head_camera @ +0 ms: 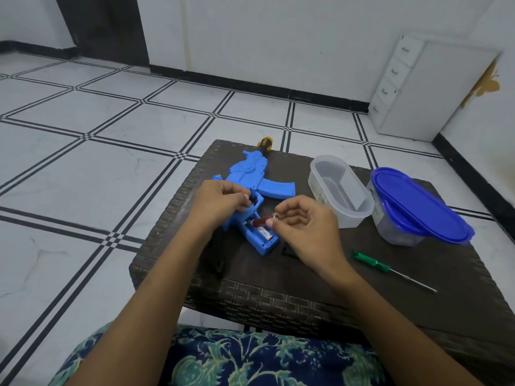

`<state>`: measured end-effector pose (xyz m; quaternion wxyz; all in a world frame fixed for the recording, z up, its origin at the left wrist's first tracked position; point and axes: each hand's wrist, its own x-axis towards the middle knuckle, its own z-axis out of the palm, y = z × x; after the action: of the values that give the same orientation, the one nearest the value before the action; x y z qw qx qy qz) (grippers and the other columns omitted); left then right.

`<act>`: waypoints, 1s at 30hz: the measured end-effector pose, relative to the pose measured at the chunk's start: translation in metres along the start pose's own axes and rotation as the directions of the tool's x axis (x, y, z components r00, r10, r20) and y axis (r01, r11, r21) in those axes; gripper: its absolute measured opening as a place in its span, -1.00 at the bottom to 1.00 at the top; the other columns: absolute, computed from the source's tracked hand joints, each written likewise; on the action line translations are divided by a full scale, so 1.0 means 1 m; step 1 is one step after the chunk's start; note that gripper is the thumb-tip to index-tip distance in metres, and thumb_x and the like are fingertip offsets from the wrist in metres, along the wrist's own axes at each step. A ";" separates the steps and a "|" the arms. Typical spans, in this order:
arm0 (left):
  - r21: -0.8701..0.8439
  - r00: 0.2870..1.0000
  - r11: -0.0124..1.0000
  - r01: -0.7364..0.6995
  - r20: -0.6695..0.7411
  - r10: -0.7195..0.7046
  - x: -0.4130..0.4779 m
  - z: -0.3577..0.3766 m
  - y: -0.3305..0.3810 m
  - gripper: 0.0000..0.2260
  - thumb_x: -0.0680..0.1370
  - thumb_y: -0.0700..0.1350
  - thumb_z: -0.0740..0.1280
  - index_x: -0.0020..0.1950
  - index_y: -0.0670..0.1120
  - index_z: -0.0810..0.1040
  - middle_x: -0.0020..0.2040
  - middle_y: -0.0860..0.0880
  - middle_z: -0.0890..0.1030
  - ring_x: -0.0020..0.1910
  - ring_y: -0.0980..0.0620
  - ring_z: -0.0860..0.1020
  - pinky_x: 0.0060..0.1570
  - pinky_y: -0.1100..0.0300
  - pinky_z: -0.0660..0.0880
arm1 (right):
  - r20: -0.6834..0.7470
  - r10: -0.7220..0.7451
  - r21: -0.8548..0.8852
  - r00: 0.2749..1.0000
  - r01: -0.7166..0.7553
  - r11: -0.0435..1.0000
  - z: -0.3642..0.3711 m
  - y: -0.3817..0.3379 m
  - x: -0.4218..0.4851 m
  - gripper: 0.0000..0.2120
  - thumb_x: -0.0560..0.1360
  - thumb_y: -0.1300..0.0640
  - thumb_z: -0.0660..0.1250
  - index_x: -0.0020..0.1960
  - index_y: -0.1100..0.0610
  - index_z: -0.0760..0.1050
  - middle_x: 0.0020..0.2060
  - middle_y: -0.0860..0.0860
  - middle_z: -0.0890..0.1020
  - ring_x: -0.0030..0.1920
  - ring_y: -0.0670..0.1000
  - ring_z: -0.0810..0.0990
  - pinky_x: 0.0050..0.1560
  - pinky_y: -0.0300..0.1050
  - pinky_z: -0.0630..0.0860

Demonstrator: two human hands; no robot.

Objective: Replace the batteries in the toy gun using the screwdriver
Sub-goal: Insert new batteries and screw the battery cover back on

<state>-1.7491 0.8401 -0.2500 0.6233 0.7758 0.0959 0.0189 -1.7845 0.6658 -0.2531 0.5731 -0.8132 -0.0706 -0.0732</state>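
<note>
Pinching red cylindrical battery (260,221), blue plastic gun (252,190)

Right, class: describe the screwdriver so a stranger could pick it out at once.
Find the dark woven table. On its right side, nearer the person than the blue-lidded tub, lies the screwdriver. Only it has a green handle and thin metal shaft.

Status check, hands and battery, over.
Left hand grips toy gun. Right hand pinches red battery at open compartment. Screwdriver idle on table; nothing blocking.
</note>
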 end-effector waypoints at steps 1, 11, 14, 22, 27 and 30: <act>0.002 1.000 1.000 0.002 0.005 -0.002 0.000 0.000 0.000 -0.86 0.43 -0.33 0.37 -0.23 -0.11 0.65 -0.23 -0.12 0.70 -0.30 0.05 0.61 -0.11 0.21 0.56 | 0.005 -0.032 -0.018 0.999 0.032 0.999 0.002 0.001 -0.001 -0.82 0.33 0.26 0.58 -0.17 0.12 0.61 -0.29 0.02 0.69 -0.29 -0.05 0.65 -0.22 -0.25 0.60; 0.011 1.000 1.000 0.011 0.027 -0.011 0.001 0.001 -0.003 -0.86 0.41 -0.31 0.39 -0.23 -0.09 0.65 -0.20 -0.14 0.70 -0.25 0.03 0.60 -0.07 0.17 0.59 | 0.058 -0.328 -0.294 0.943 0.330 0.897 0.018 0.012 0.010 -0.91 0.44 0.19 0.49 -0.06 0.16 0.69 -0.22 0.00 0.68 -0.23 -0.11 0.61 -0.20 -0.40 0.49; 0.022 0.999 1.000 0.009 0.031 -0.010 0.002 0.001 -0.004 -0.87 0.40 -0.31 0.39 -0.23 -0.10 0.66 -0.24 -0.12 0.69 -0.27 0.04 0.60 -0.09 0.17 0.59 | 0.124 -0.328 -0.341 0.936 0.351 0.872 0.022 0.015 0.016 -0.90 0.47 0.16 0.47 -0.03 0.14 0.69 -0.19 0.00 0.67 -0.21 -0.11 0.58 -0.16 -0.31 0.49; 0.007 0.999 1.000 0.017 0.038 -0.017 0.003 0.000 -0.004 -0.85 0.41 -0.33 0.36 -0.22 -0.11 0.65 -0.21 -0.16 0.69 -0.28 0.04 0.58 -0.10 0.19 0.57 | 0.438 -0.142 -0.671 0.888 0.428 0.605 0.018 0.002 0.006 -0.60 0.47 -0.32 0.26 0.15 -0.11 0.58 0.08 -0.10 0.45 0.13 -0.01 0.32 0.04 0.02 0.35; 0.018 0.999 0.999 0.029 0.040 -0.030 0.005 0.000 -0.005 -0.86 0.41 -0.31 0.37 -0.22 -0.09 0.66 -0.23 -0.12 0.69 -0.28 0.05 0.60 -0.08 0.18 0.56 | 0.463 -0.074 -0.693 0.883 0.412 0.592 0.014 0.004 0.000 -0.52 0.41 -0.34 0.32 0.23 -0.12 0.47 0.14 -0.07 0.35 0.17 -0.01 0.28 0.13 0.07 0.37; 0.017 0.999 0.999 0.030 0.038 -0.031 0.005 0.001 -0.006 -0.86 0.40 -0.31 0.37 -0.23 -0.09 0.66 -0.23 -0.11 0.69 -0.29 0.06 0.59 -0.08 0.18 0.57 | 0.415 -0.129 -0.654 0.900 0.395 0.645 0.015 0.008 0.000 -0.59 0.43 -0.32 0.30 0.14 -0.10 0.54 0.06 -0.08 0.37 0.12 -0.02 0.30 0.06 0.04 0.36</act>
<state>-1.7447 0.8415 -0.2561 0.6189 0.7796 0.0960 -0.0061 -1.7828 0.6776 -0.2656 0.1670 -0.9529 -0.2498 -0.0408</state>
